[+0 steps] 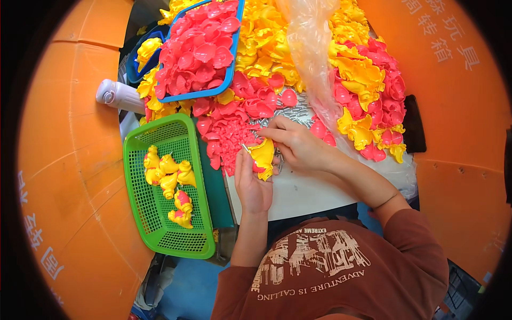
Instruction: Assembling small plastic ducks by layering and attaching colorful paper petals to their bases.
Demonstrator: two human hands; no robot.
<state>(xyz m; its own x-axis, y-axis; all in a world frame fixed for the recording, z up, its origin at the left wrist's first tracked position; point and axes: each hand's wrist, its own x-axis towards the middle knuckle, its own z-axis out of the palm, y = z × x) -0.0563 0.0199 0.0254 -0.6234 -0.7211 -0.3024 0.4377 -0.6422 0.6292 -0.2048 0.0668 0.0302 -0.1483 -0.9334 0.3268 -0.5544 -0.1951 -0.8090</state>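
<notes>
My left hand [253, 188] is closed around a yellow molded plastic piece [262, 158], a curved toy shell, tilted upright in front of me. A short silvery metal pin [246, 148] sticks out beside it near my left fingertips. My right hand [296, 143] is just right of the shell and above it. Its thumb and index finger come together over the edge of the small red pieces; whatever they pinch is too small to make out. A heap of small red plastic pieces [230, 137] lies directly beyond my left hand, with loose metal pins [298, 111] behind my right hand.
At left, a green mesh basket [201, 213] holds several yellow-and-red toy pieces. A blue-rimmed tray [229, 80] carries red shells. Yellow shells [266, 32] pile up at the back, beside a clear plastic bag [314, 53]. A white bottle [120, 96] and a dark phone-like slab [415, 125] flank the table [304, 192].
</notes>
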